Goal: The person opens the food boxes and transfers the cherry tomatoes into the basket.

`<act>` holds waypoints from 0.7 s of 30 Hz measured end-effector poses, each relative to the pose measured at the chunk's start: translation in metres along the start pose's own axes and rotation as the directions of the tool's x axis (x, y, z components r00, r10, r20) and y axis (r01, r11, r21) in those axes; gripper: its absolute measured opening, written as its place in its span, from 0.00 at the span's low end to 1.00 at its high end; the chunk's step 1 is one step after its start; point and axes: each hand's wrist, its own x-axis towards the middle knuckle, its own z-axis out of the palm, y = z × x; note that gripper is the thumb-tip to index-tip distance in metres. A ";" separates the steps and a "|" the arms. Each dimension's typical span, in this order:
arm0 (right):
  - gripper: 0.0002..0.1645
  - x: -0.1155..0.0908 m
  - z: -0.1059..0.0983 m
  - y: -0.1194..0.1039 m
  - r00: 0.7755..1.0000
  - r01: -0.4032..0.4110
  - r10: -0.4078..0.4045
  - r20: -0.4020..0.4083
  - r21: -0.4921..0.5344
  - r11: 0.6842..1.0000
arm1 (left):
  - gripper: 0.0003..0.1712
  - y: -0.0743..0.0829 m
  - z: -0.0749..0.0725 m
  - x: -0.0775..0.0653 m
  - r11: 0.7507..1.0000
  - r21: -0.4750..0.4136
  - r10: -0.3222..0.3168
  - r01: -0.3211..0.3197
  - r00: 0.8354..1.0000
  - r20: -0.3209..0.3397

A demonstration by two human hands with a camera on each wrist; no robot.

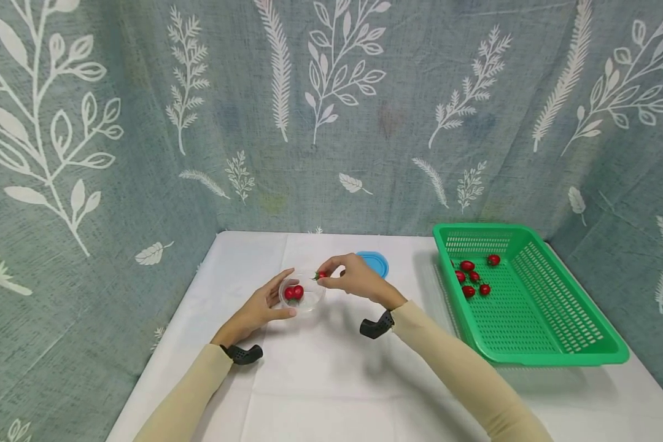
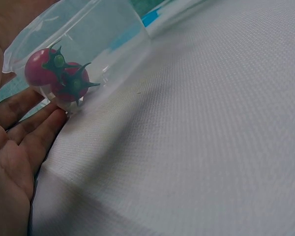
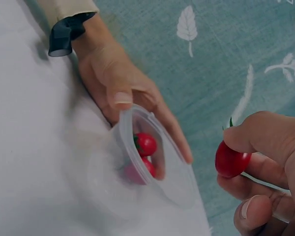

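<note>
A round clear plastic container stands on the white-covered table, with two red cherry tomatoes with green stems at its left side. My left hand holds the container from the left; in the right wrist view the thumb lies at the rim and the fingers reach round the far side. Over the container's right edge, my right hand pinches another cherry tomato between thumb and fingers. Its green stem points up past the thumb in the right wrist view.
A blue round lid lies behind the right hand, partly hidden by it. To the right stands a green plastic basket with several cherry tomatoes near its left wall. A patterned grey-green curtain borders the table's back and sides.
</note>
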 end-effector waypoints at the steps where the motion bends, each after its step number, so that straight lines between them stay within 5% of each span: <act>1: 0.10 -0.001 -0.003 -0.001 1.000 -0.005 0.005 -0.003 -0.003 1.000 | 0.59 0.000 0.000 0.000 1.000 0.002 0.002 -0.002 1.000 0.000; 21: 0.13 -0.037 -0.065 0.001 0.989 -0.091 0.085 -0.121 -0.043 0.995 | 0.58 -0.005 -0.002 0.000 0.999 -0.030 0.043 -0.043 0.999 0.020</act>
